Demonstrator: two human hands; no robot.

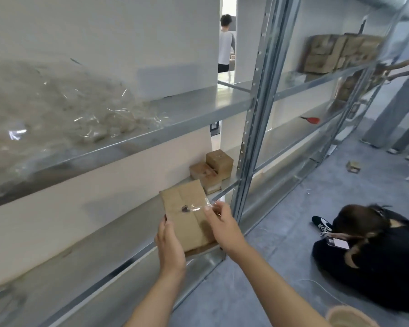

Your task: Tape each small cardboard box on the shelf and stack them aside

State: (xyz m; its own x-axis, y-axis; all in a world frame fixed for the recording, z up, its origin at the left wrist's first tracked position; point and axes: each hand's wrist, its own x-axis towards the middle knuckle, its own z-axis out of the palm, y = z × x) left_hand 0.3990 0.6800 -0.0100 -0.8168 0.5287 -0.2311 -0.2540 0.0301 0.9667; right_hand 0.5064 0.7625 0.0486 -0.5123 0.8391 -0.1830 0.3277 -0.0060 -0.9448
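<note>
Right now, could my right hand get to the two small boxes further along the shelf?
Probably not yet: the right hand is pinching clear tape on the box that the left hand holds. The path to the small boxes looks clear.

Matt brown cardboard box [187,218] bears a glossy clear tape strip [200,207] at its two o'clock edge, above a smooth, dull-sheened grey metal shelf [118,274], with crinkled shiny plastic film [57,114] at ten o'clock.

Grey floor [281,232], metal shelving [257,102], white wall [104,31]
</note>
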